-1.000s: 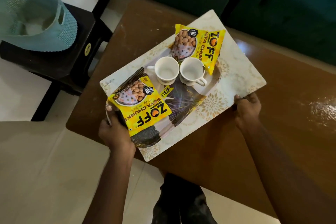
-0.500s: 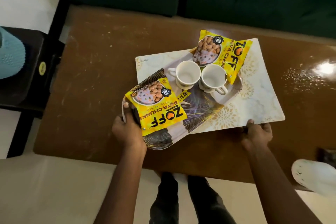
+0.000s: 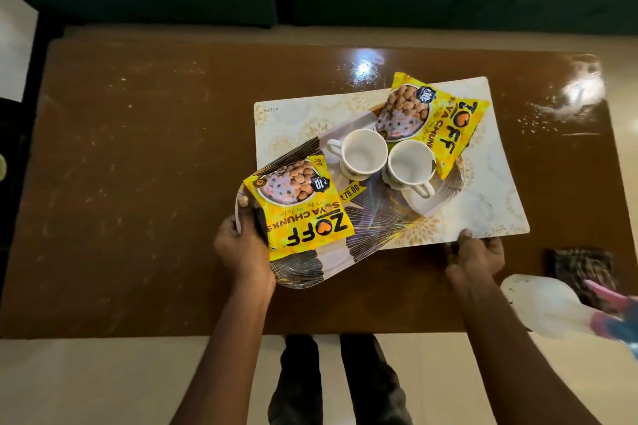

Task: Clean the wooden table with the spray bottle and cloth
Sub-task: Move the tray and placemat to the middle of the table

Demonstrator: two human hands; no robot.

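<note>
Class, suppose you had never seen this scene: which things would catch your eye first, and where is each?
Two bright yellow snack packets stand out, one at each end of a patterned tray near the middle of the wooden table, with two white cups between them. The left hand grips the tray's near end; the right hand holds the placemat beneath.

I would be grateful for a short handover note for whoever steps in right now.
Left hand: shut on the near-left end of the tray.
Right hand: gripping the near edge of the placemat under the tray.
On the tray: two white cups and two yellow snack packets.
Spray bottle and dark cloth sit untouched at the table's near-right corner.
Wooden table: dusty and streaked.
Done: nothing wiped.
Left: clear the tray and placemat off, spray, wipe the top.
</note>
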